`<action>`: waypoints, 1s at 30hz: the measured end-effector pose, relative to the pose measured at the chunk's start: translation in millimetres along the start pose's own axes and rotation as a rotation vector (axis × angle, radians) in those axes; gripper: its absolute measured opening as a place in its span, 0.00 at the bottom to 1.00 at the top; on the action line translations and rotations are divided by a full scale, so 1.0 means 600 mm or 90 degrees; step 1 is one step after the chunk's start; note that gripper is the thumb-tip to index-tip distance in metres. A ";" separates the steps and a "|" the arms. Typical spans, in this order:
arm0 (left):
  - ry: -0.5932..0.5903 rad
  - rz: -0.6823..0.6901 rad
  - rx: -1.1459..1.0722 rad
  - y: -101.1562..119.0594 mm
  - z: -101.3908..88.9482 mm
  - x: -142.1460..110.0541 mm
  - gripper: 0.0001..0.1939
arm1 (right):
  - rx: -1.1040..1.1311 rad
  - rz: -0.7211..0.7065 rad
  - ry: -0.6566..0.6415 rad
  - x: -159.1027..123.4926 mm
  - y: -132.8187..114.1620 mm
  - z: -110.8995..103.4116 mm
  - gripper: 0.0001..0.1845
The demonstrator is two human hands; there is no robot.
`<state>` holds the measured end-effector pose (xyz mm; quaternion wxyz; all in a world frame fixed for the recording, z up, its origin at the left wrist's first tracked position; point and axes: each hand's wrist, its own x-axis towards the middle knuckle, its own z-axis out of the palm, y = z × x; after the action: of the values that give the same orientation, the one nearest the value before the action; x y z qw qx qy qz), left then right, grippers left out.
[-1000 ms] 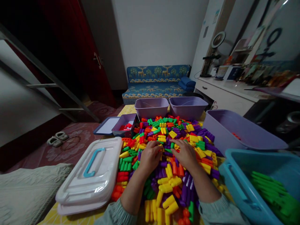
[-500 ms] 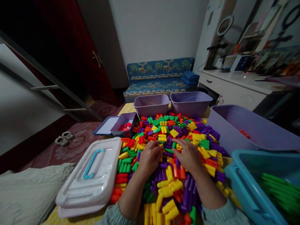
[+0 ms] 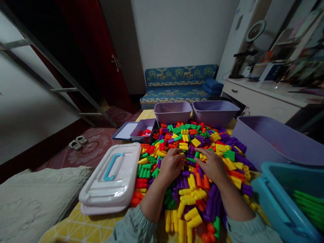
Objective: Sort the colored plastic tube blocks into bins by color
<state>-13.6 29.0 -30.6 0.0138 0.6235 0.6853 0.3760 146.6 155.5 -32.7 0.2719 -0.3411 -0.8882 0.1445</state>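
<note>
A spread of plastic bullet-shaped building blocks [image 3: 188, 199] in red, yellow, green and purple covers the middle of the table, some joined in rows. Over the pile my left hand [image 3: 172, 165] has its fingers curled together; whatever they hold, if anything, is hidden. My right hand [image 3: 212, 166] is beside it, thumb and forefinger apart, close to a small green block [image 3: 196, 154]. Another green block [image 3: 191, 159] lies between the two hands. Yellow blocks [image 3: 203, 157] lie right by the right hand's fingers.
Purple bins [image 3: 173, 116] stand along the far edge and at right. A teal bin [image 3: 272, 202] with green pieces is near right. A lidded white box [image 3: 111, 180] with a blue handle lies left, below a small open case [image 3: 138, 136] holding red pieces. A patterned sofa [image 3: 177, 91] stands beyond.
The view has turned a little to the left, so everything sits further right in the picture. Both hands keep nearly the same place over the blocks.
</note>
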 end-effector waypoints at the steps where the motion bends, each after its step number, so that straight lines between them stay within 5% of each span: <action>1: 0.001 0.003 -0.004 0.000 0.000 0.000 0.10 | -0.002 0.000 0.002 0.000 0.000 0.001 0.18; 30: -0.014 -0.013 -0.061 -0.001 -0.002 0.000 0.11 | 0.015 0.050 0.030 0.000 -0.006 0.004 0.26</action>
<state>-14.8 28.5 -29.7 0.0549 0.6192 0.6724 0.4018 143.3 152.4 -32.9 0.2909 -0.3759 -0.8656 0.1573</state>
